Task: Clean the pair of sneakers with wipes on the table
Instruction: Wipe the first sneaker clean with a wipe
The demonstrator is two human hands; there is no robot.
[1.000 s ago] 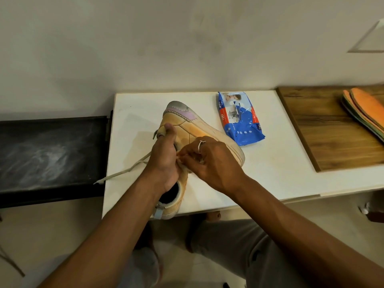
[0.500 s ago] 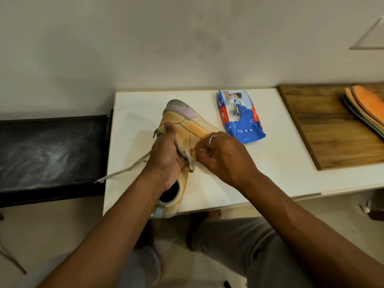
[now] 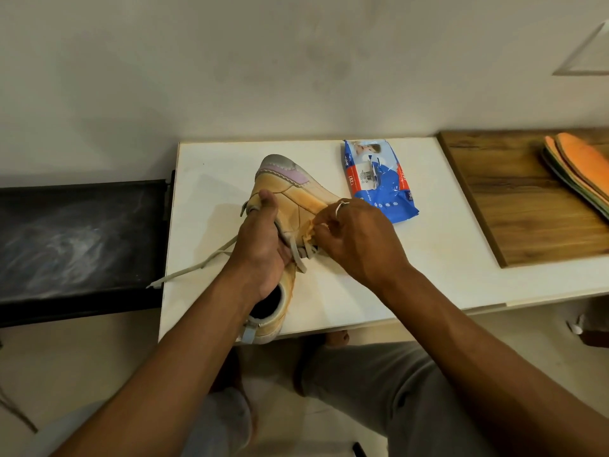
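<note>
Here, the sneaker (image 3: 290, 206) is held by the left hand (image 3: 263, 255), toe pointed away, while a yellowed wipe (image 3: 311, 230) is pinched against its right side by the right hand (image 3: 356, 239) fingers (image 3: 324, 229).

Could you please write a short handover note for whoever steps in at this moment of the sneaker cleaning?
Left hand: gripping the tan leather sneaker with the lilac toe panel, tilted on the white table.
Right hand: pinching a small yellowed wipe against the sneaker's side by the grey laces.
Blue plastic wipes pack: lying behind the sneaker.
Orange insoles: on the wooden board.
Done: wiping is under way on this sneaker.
Left: finish it; a second sneaker is not in view.
</note>
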